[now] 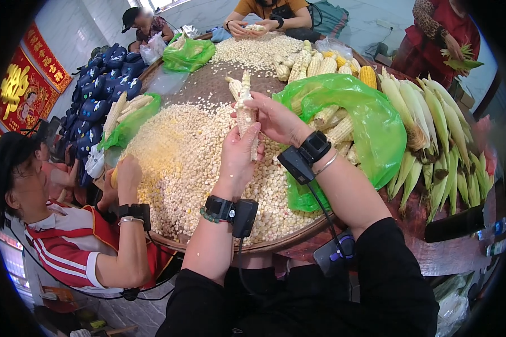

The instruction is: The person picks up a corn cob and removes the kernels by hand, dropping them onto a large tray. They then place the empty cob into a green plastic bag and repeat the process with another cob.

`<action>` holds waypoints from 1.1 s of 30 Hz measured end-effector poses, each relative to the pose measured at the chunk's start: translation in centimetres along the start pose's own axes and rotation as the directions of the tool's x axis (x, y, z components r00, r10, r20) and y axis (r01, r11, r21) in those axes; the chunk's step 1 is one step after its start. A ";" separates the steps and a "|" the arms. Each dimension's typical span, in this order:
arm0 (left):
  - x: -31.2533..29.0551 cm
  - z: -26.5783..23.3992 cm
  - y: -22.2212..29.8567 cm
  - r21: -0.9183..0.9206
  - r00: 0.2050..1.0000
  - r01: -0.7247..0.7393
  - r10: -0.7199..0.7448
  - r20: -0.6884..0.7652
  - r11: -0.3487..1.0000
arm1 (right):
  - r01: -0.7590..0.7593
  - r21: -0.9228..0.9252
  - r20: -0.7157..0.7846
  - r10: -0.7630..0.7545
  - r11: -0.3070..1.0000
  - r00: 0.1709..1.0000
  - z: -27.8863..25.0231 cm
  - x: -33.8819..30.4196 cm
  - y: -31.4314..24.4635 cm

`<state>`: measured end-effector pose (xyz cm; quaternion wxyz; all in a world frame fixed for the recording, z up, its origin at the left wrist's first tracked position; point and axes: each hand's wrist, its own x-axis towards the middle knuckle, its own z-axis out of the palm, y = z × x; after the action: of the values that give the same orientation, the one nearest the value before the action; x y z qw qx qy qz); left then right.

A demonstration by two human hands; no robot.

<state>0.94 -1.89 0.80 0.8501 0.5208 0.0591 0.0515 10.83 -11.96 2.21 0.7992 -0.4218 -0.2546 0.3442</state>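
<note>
Over the loose pale kernels (180, 132), I hold a whitish corn cob (245, 117) upright. My left hand (238, 154) is closed round its lower part, and the cob's end shows below the fingers. Higher up, my right hand (276, 119) is closed on the cob, with thumb and fingers against its side. Part of the cob looks stripped near the tip. Another pale cob end (234, 87) shows just behind it. To the right of my right hand, an opened green plastic bag (374, 121) holds several pale cobs (341, 130).
The kernels lie on a wide round woven tray (289, 238). Ears in husks (441, 123) fill the right side. At left, a person's hand (128, 174) works over the tray beside a green bag (130, 126). Another person's hands (253, 28) hold corn at the far edge.
</note>
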 end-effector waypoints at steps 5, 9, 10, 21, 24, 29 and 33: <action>0.0 0.1 0.0 0.014 1.000 -0.001 0.001 0.008 1.000 | -0.013 -0.124 -0.060 0.006 0.992 0.998 0.5 -0.5 -0.3; -0.2 0.0 0.1 0.018 1.000 0.008 -0.008 0.001 1.000 | 0.030 -0.122 -0.015 -0.032 0.992 0.999 0.4 -0.4 -0.1; -0.2 0.1 0.1 0.017 1.000 0.008 -0.008 0.002 1.000 | 0.047 -0.118 -0.006 -0.048 0.992 0.999 0.3 -0.4 -0.1; -0.2 -0.1 0.0 -0.039 0.999 -0.010 0.011 0.037 0.999 | 0.045 -0.091 0.055 -0.040 0.995 0.998 0.2 -0.6 -0.2; -0.2 -0.1 0.5 -0.030 0.999 -0.002 0.004 0.047 1.000 | 0.038 -0.017 0.072 -0.037 0.999 0.997 0.8 -0.9 -1.0; -0.2 0.5 0.6 0.010 0.999 -0.006 0.006 0.035 1.000 | 0.064 0.075 0.003 -0.064 0.995 0.998 0.4 -0.1 -0.6; -0.3 0.2 0.6 -0.015 0.999 0.004 -0.003 0.036 1.000 | 0.084 0.005 0.068 -0.084 0.996 0.994 0.3 -0.2 -0.2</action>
<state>0.63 -1.82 1.43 0.8549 0.5153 0.0444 0.0411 10.55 -12.09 2.53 0.8041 -0.3980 -0.2990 0.3249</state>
